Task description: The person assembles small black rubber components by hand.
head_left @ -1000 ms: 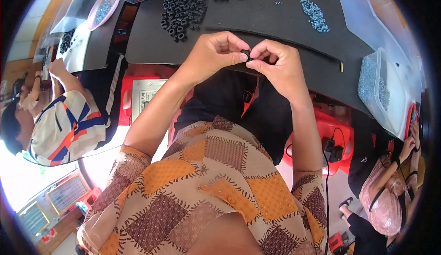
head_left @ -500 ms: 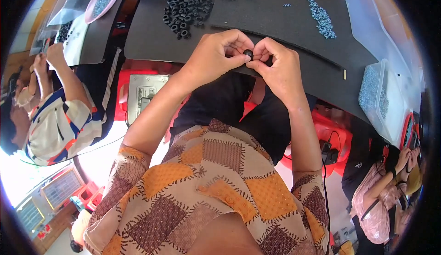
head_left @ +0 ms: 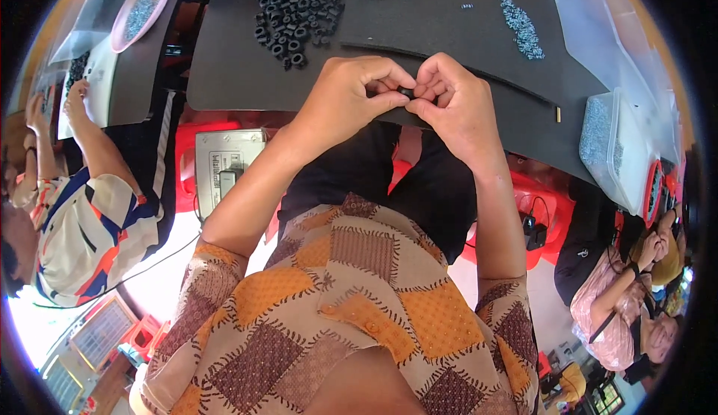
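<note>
A small round black part sits between my two hands, over the near edge of the dark table. Thumb and fingers of my left hand pinch it from the left. My right hand is closed too, its thumb and fingertips meeting at the part's right side; whether they hold a further small piece is hidden. Beyond my left hand spreads a pile of black ring-shaped parts. Farther off to the right lies a narrow heap of small shiny metal pieces.
A clear plastic box of small bluish pieces stands at the right table edge. A dark mat covers part of the table, a short brass-coloured piece near its corner. At far left is a pink bowl. People sit on both sides.
My hands stay together at about the same spot, and the black part is now more covered by my fingers. The view has shifted slightly. The people at both sides have moved their arms.
</note>
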Motion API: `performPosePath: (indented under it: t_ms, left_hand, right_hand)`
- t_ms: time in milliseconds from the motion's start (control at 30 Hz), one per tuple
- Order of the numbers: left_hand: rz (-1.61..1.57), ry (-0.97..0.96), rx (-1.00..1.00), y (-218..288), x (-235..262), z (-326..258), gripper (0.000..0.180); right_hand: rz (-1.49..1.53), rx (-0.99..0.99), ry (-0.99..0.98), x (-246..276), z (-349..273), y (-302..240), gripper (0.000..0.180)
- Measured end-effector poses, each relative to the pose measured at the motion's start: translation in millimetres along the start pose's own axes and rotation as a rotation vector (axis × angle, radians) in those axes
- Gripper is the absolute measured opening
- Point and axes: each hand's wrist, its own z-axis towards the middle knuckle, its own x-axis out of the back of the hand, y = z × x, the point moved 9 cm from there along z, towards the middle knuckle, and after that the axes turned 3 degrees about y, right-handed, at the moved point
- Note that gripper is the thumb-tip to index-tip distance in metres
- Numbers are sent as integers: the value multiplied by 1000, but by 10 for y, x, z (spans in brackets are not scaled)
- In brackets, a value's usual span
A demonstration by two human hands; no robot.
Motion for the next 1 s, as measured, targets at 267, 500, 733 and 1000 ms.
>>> performPosePath:
  t_ms: [267, 500, 733, 1000]
  left_hand:
    - [-63, 40, -5, -47, 35, 13, 17]
    - [-20, 79, -31, -18, 71, -35, 19]
    - [48, 94, -147, 64, 113, -82, 16]
    - [57, 93, -152, 87, 112, -83, 17]
  right_hand:
    - [-22, -2, 70, -39, 30, -20, 27]
    - [50, 43, 12, -58, 25, -97, 23]
    - [-143, 217, 82, -26, 10, -174, 24]
    - [-65, 151, 66, -17, 12, -34, 20]
